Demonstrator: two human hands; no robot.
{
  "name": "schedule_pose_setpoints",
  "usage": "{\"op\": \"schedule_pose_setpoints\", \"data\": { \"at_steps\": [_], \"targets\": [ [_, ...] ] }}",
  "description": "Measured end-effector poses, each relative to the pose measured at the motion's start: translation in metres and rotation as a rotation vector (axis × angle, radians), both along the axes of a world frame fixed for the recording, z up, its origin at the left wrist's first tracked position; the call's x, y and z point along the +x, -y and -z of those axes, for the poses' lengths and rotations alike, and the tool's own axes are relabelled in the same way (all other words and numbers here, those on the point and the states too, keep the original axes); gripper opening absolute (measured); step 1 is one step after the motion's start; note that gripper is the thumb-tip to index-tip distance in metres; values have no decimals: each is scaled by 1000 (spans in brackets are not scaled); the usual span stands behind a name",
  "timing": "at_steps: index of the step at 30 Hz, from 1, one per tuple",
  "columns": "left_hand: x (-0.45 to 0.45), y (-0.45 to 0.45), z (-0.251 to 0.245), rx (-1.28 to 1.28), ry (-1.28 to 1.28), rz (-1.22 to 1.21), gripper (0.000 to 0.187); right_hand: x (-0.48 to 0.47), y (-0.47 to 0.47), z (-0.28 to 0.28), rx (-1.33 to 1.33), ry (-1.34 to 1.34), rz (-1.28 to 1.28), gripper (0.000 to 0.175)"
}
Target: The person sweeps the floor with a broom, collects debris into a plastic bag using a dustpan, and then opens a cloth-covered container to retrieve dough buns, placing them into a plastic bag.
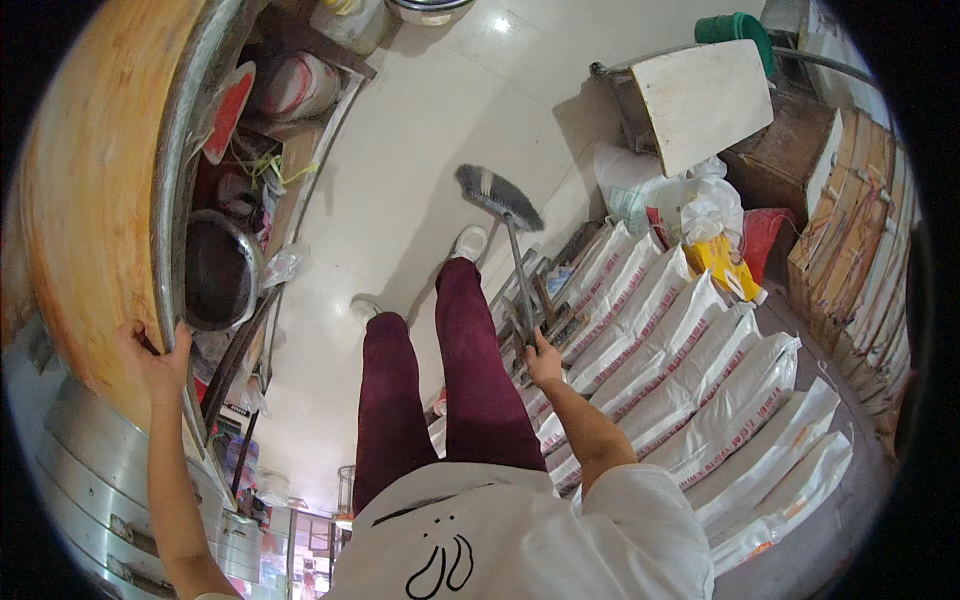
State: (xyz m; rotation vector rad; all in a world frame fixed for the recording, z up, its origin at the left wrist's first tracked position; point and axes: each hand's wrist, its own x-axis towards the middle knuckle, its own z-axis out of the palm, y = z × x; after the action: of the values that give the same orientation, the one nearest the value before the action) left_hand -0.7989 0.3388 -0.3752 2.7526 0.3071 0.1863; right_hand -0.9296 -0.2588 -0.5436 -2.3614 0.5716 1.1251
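My right hand [544,360] is closed around the handle of a broom [517,262], whose dark bristle head [499,196] rests on the tiled floor ahead of my shoes. At the left, my left hand [159,360] touches the edge of a wooden worktop [97,187], thumb and fingers apart on either side of its corner. Whether it grips the edge firmly, I cannot tell. A dark round metal pot [221,270] sits on the shelf under the worktop, just beyond that hand.
Stacked white sacks [675,397] line the right side. Beyond them stand a white board [701,105], a green bucket [735,34] and bundled flattened cardboard [855,247]. Metal steamer tiers [97,480] are at lower left. Pale floor tiles [390,150] stretch ahead.
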Motion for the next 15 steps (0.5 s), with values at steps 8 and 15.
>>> {"op": "schedule_pose_setpoints", "data": {
  "at_steps": [8, 15],
  "targets": [
    [9, 8, -14, 239, -84, 27, 54, 222, -3, 84, 73, 188, 177, 48],
    [9, 6, -14, 402, -65, 76, 56, 138, 29, 25, 9, 166, 54, 52]
  ]
}}
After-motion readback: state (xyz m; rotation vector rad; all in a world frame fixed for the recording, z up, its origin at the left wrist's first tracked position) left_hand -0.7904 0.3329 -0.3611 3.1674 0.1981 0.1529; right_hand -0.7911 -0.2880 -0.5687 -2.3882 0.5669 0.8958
